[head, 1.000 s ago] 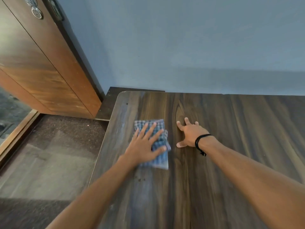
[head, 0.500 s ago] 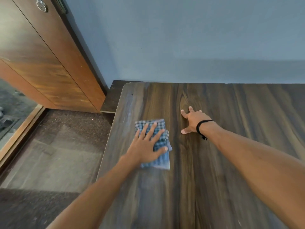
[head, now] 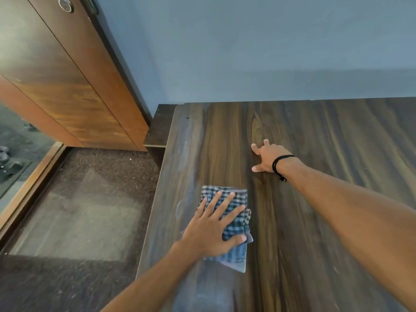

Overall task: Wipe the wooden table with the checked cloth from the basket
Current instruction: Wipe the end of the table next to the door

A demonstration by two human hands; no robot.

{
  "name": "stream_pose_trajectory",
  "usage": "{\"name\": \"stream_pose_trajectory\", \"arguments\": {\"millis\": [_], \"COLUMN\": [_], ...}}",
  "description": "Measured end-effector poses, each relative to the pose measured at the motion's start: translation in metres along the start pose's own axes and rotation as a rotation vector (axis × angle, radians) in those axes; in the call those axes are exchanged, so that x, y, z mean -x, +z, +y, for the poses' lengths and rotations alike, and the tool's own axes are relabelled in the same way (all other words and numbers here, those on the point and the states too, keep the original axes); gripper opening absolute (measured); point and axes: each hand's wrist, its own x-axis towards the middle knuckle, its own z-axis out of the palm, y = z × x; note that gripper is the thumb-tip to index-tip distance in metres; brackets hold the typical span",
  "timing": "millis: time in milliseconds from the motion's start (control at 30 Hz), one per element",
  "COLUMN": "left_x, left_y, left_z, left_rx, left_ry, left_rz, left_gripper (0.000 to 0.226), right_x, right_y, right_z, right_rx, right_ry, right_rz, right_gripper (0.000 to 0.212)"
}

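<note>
A folded blue-and-white checked cloth [head: 236, 221] lies flat on the dark wooden table [head: 326, 136], near its left edge. My left hand [head: 211, 228] presses down on the cloth with fingers spread, covering its lower left part. My right hand [head: 267, 157], with a black band at the wrist, rests flat on the bare tabletop further back and to the right of the cloth, fingers apart, holding nothing. The basket is not in view.
The table's left edge [head: 157, 199] drops to a dark speckled floor [head: 78, 210]. A wooden door [head: 67, 82] stands at the left. A blue-grey wall [head: 270, 52] runs along the table's far edge. A low dark ledge [head: 158, 131] sits by the table's far left corner.
The cloth and my left hand have slid toward me along the table's left side. My right hand stays planted on the tabletop. The view has tilted up.
</note>
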Motion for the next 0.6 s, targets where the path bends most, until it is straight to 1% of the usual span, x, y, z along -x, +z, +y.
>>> {"name": "stream_pose_trajectory", "arguments": {"millis": [133, 167, 233, 300, 333, 367, 467, 533, 600], "left_x": [-0.079, -0.085, -0.058, 0.003, 0.024, 0.03, -0.028, -0.069, -0.074], "left_y": [-0.03, -0.034, -0.021, 0.002, 0.006, 0.01, -0.013, -0.03, -0.028], "left_z": [-0.032, -0.033, -0.012, 0.023, 0.028, 0.023, -0.014, -0.037, -0.035], "left_rx": [-0.017, -0.018, -0.01, 0.018, 0.046, 0.042, -0.019, -0.005, -0.004], "left_ry": [-0.17, -0.198, -0.14, -0.034, -0.014, -0.017, -0.084, -0.159, -0.198], "left_rz": [-0.039, -0.038, -0.033, 0.015, 0.041, 0.024, -0.075, -0.086, -0.084], "left_gripper": [0.083, 0.082, 0.082, 0.081, 0.08, 0.08, 0.082, 0.083, 0.083], "right_x": [0.014, 0.02, 0.026, 0.027, 0.025, 0.023, 0.023, 0.024, 0.025], "right_y": [-0.002, 0.0, 0.009, 0.015, 0.017, 0.017, 0.015, 0.017, 0.019], "right_z": [-0.004, -0.005, -0.005, -0.003, -0.001, -0.001, -0.003, -0.002, -0.002], "right_rx": [0.013, 0.016, 0.023, 0.016, 0.004, -0.006, 0.004, -0.001, -0.012], "right_ry": [-0.013, -0.021, -0.028, -0.032, -0.029, -0.025, -0.032, -0.021, -0.014], "right_rz": [0.013, -0.007, -0.061, -0.061, -0.054, -0.055, -0.041, -0.034, -0.041], "right_gripper": [0.084, 0.084, 0.089, 0.091, 0.091, 0.091, 0.092, 0.092, 0.092]}}
